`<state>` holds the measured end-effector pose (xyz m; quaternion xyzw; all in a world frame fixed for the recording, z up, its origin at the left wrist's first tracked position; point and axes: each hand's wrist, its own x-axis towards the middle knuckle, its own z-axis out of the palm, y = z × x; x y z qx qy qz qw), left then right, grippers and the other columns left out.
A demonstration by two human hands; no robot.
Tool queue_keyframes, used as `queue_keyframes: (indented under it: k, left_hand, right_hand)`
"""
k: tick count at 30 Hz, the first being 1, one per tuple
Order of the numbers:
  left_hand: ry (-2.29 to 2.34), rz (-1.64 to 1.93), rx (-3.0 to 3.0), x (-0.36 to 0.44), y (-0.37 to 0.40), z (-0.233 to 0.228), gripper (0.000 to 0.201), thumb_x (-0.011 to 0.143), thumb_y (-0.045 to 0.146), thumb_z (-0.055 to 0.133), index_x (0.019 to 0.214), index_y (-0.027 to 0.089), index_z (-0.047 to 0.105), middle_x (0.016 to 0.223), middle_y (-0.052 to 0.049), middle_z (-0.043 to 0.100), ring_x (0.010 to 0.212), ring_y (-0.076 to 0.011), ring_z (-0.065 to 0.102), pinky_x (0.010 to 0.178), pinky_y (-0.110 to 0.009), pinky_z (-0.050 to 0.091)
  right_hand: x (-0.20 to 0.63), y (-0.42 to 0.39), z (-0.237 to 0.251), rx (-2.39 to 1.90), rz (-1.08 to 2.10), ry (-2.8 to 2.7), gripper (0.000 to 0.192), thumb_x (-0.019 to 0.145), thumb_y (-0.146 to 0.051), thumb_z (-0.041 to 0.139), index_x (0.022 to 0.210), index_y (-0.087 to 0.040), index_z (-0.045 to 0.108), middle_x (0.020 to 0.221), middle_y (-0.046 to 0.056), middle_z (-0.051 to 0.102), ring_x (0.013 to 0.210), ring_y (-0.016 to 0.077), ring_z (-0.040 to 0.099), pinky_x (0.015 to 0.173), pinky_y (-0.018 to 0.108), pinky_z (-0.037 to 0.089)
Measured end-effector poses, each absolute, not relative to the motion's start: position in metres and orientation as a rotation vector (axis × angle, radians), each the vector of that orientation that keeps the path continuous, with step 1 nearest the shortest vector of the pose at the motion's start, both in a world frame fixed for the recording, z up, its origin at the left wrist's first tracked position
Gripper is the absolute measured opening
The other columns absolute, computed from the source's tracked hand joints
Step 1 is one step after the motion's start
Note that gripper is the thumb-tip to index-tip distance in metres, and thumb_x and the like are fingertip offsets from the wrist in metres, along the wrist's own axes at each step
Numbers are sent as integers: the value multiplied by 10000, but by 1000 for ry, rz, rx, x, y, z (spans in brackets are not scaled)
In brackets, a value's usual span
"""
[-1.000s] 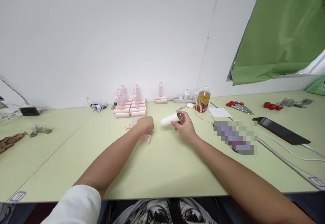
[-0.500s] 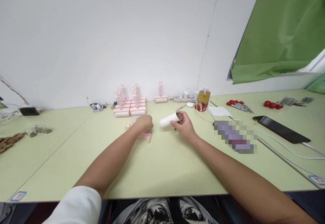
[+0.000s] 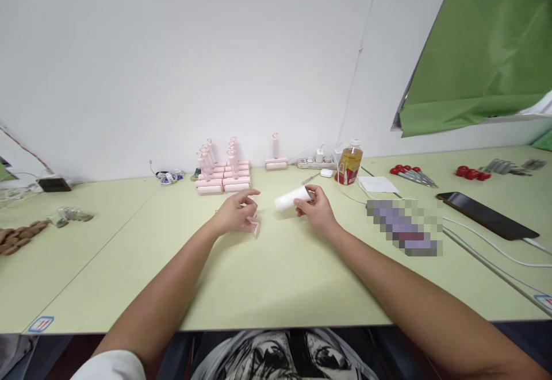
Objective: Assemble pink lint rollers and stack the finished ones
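white roll (image 3: 292, 199) held lying sideways, pink roller frame (image 3: 251, 226) flat on table

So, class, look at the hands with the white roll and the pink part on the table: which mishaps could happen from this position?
1. The right hand pinches the white roll at one end only, so it might slip and roll across the table.
2. The left hand rests on the pink part with open fingers; it could slide away.
3. The stacked pink rollers stand just beyond the hands; a reach might topple them.
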<state>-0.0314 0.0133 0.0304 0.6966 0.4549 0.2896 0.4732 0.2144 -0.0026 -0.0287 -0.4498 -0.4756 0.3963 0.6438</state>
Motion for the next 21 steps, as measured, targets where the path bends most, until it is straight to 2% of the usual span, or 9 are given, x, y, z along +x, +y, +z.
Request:
queue_keyframes:
  k: [4, 8, 10, 12, 14, 18, 21]
  left_hand:
    - [1085, 753, 1580, -36, 14, 20, 376, 767, 476, 653, 1015, 193, 637, 944, -56, 639, 773, -177, 685, 644, -320, 615]
    - [1069, 909, 1460, -35, 12, 16, 453, 623, 522, 776, 833, 152, 620, 1213, -103, 583, 755, -198, 702, 601, -350, 622]
    - [1077, 971, 1437, -33, 11, 14, 471, 572, 519, 808, 762, 137, 610, 1281, -112, 539, 720, -184, 697, 588, -359, 622]
    - [1098, 1049, 1440, -31, 11, 12, 470, 560, 513, 816, 706, 132, 584, 1235, -109, 558, 710, -171, 684, 583, -346, 617]
    - [1099, 1141, 1454, -30, 12, 10, 478, 573, 506, 811, 625, 137, 511, 1104, -92, 612, 729, -170, 674, 599, -329, 610]
    - [1050, 1218, 1457, -27, 13, 6, 553, 608, 498, 789, 530, 167, 353, 812, -56, 641, 833, -225, 677, 629, -317, 598]
    - [1022, 1256, 1405, -24, 11, 5, 540, 649, 513, 755, 528, 167, 359, 845, -73, 651, 918, -264, 682, 661, -331, 594]
  right_hand:
    - [214, -4, -29, -1050, 939, -1067, 542, 636, -389, 768, 1027, -230, 427, 826, -44, 572, 557, 109, 550, 487, 279, 488]
    - [215, -5, -29, -1052, 971, -1047, 552, 616, -387, 778, 1015, -228, 431, 804, -50, 572, 559, 111, 553, 477, 271, 477]
    - [215, -5, -28, -1048, 991, -1047, 559, 604, -385, 788, 1008, -227, 436, 805, -48, 575, 561, 112, 555, 472, 269, 473]
    - [215, -6, -28, -1035, 1020, -1046, 555, 598, -379, 795, 995, -228, 438, 802, -48, 579, 561, 113, 558, 474, 269, 473]
    - [214, -8, -27, -1014, 1066, -1034, 544, 603, -372, 796, 985, -233, 434, 789, -51, 583, 568, 119, 571, 491, 276, 484]
    - [211, -13, -22, -974, 1176, -1001, 525, 611, -341, 795, 973, -242, 427, 766, -54, 596, 596, 138, 606, 532, 291, 507]
    - [206, -18, -19, -927, 1249, -993, 522, 598, -305, 808, 954, -241, 430, 777, -50, 611, 619, 140, 620, 573, 299, 523]
